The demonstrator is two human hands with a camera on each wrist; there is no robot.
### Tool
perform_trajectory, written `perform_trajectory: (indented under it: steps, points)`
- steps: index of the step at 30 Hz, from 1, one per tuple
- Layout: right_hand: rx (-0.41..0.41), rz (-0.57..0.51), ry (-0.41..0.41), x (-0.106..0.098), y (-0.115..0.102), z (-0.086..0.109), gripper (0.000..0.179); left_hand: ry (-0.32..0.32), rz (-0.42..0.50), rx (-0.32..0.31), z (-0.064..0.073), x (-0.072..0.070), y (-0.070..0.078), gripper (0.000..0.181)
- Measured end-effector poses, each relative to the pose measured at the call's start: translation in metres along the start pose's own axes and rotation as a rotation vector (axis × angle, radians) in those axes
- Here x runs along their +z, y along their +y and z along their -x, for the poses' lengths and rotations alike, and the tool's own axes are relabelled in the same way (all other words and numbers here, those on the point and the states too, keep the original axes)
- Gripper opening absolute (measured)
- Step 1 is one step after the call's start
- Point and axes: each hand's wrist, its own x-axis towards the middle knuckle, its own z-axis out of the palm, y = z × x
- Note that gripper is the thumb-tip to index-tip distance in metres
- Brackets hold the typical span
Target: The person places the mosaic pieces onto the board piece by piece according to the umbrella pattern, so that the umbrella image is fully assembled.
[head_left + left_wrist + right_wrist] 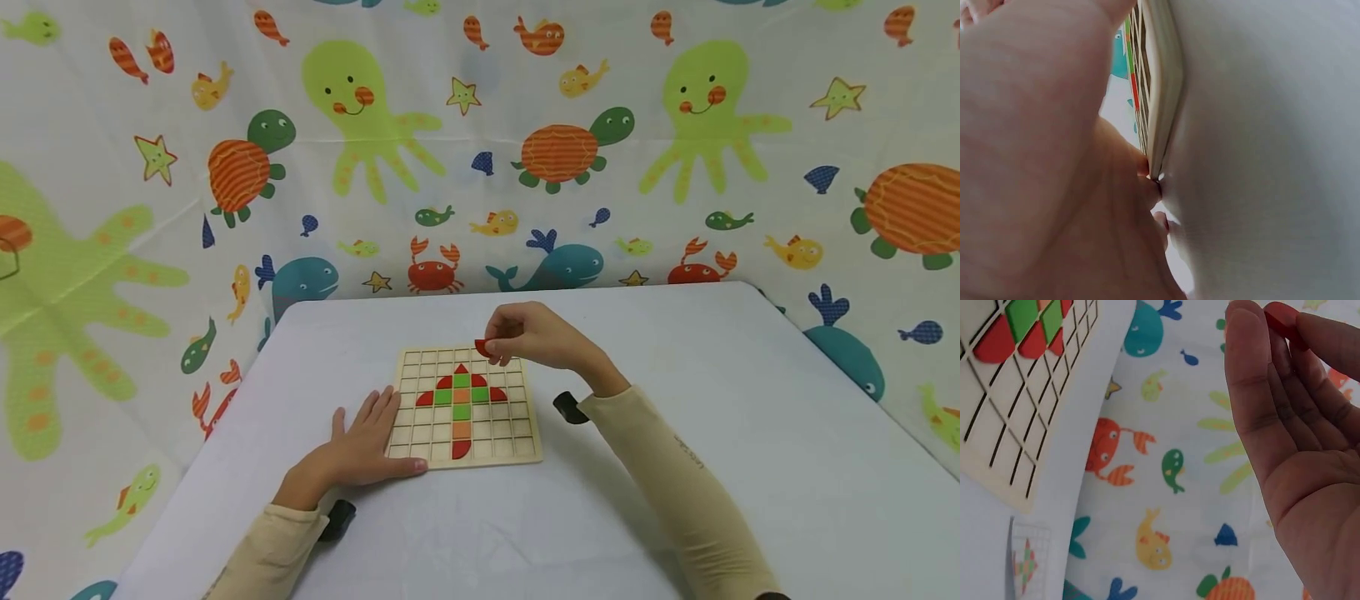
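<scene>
A wooden grid board [517, 429] lies on the table with green, orange and red tiles set in its squares. The tiles form a pointed, winged figure, with a red triangle tile [461, 369] at its top and a rounded red tile [461, 450] at its bottom. My left hand [360, 446] rests at the board's left side, fingers extended along the edge, thumb at the near corner. Above the board's far right part, my right hand [536, 337] pinches a small red tile [1285, 320] between thumb and fingertips. The fingers partly hide its shape.
The white-covered table [697, 358] extends around the board. Behind it hangs a curtain [487, 83] printed with sea animals. In the right wrist view, a pale card [1027, 559] with a gridded colour pattern appears beyond the board.
</scene>
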Motion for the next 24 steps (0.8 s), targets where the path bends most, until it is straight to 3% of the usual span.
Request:
perform_trajectory:
  steps: [11,19,24]
  points:
    - [-0.06,-0.048,-0.02,0.035,-0.013,-0.016,0.005,-0.002,0.005,-0.005,0.001,0.002,-0.003,0.133]
    - [-0.044,-0.068,-0.107,0.047,-0.009,-0.019,0.017,-0.008,0.008,0.002,0.0,0.001,-0.003,0.133]
    - [-0.003,-0.044,-0.183,0.053,-0.007,-0.021,0.01,-0.004,0.002,0.001,0.0,0.0,-0.003,0.134]
